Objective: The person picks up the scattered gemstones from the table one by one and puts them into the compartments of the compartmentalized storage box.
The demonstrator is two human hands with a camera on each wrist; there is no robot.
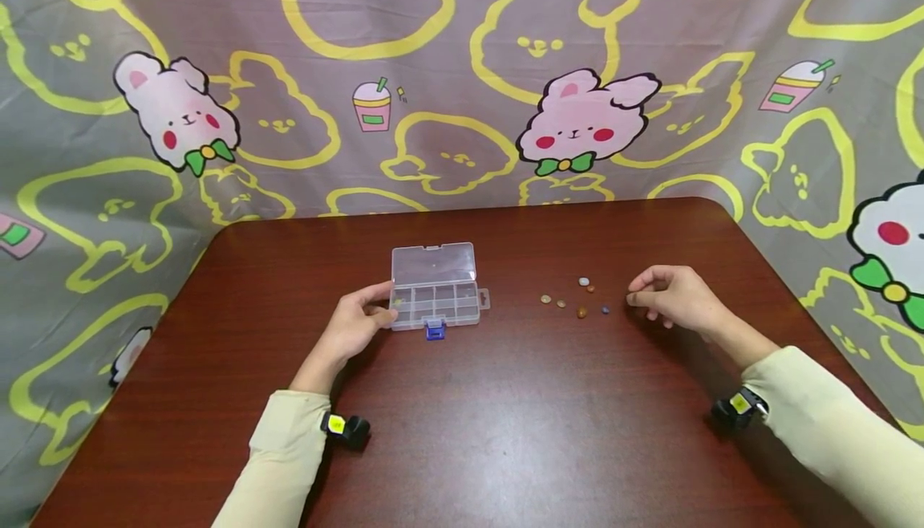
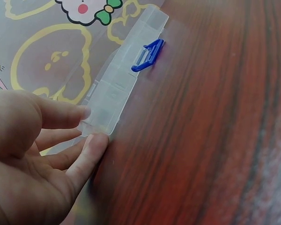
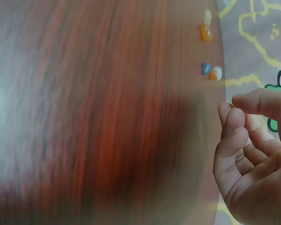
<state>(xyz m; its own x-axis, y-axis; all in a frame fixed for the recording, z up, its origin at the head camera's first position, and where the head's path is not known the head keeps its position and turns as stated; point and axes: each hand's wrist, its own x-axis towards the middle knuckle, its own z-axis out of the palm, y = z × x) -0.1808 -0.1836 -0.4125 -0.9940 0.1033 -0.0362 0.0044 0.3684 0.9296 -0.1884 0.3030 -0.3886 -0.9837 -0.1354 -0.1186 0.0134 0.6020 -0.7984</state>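
A clear plastic compartment box (image 1: 434, 295) lies on the table with its lid (image 1: 433, 264) raised at the back and a blue latch (image 1: 435, 330) at the front. My left hand (image 1: 355, 322) grips the box's left end, thumb at the front corner. A small yellow-green piece (image 1: 398, 301) shows in the left compartment. To the right of the box lie several small polished stones, among them a white one (image 1: 584, 281), an amber one (image 1: 581, 313) and a blue one (image 1: 605, 310). Beside them my right hand (image 1: 671, 297) pinches a tiny yellowish stone (image 3: 232, 105), mostly hidden by the fingertips.
The dark red-brown wooden table (image 1: 491, 432) reaches back to a cartoon-printed curtain (image 1: 447, 71). A hanging tab (image 1: 484, 298) sticks out from the box's right end. Each wrist wears a black camera strap, such as the left wrist camera (image 1: 356, 432).
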